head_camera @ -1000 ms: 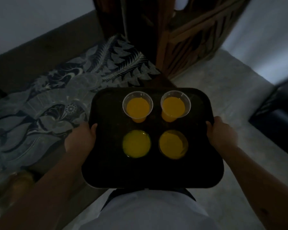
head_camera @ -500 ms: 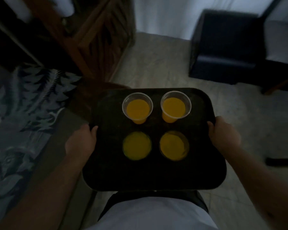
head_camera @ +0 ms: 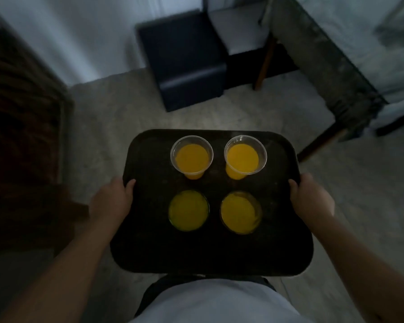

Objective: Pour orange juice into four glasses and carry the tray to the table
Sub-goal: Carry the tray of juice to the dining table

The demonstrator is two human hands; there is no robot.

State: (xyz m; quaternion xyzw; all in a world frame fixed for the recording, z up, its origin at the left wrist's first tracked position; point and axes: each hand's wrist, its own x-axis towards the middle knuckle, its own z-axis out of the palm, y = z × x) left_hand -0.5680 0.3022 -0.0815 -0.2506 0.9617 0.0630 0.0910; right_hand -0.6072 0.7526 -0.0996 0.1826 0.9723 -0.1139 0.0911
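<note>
- Tray [head_camera: 149,241] held level above floor, in front of the person's waist.
- Left hand [head_camera: 111,201] and right hand [head_camera: 311,201] grip opposite rims.
- Four glasses [head_camera: 191,157] of juice upright; near pair apparently fuller.

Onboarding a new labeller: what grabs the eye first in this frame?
Four glasses of bright orange juice glow in a two-by-two block on a dark tray at centre frame. The left hand and right hand grip its side edges, carrying it over a pale floor. Ahead stands a dark blue stool.
</note>
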